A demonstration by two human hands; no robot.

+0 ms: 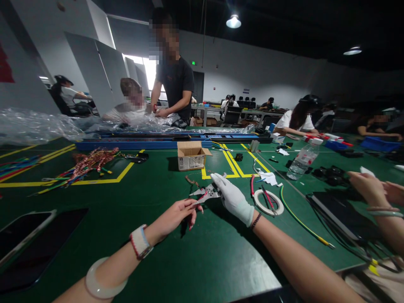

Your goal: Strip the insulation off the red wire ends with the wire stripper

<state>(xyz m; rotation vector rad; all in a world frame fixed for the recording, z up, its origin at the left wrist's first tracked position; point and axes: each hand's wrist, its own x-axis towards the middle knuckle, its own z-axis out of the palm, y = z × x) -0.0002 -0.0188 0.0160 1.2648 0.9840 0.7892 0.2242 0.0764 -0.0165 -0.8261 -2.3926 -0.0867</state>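
My left hand (178,214), bare, is over the green table, its fingertips at the lower arm of a metal wire-stripping tool (206,192). Its fingers are bent, and something dark and reddish shows below them, too small to name. In a white glove, my right hand (232,198) grips the tool from the right, with the jaws pointing left. A short braided copper wire (191,181) lies just beyond the tool. Right of the glove, a red cable piece (269,200) lies across a white tape ring (257,206), beside a green-yellow cable (295,216).
A small cardboard box (191,158) stands ahead, before a long blue rail (126,145). Copper-braided wires (94,164) and two phones or tablets (47,248) lie left. A bottle (303,162), a black device (337,214) and another person's hands (369,187) are right.
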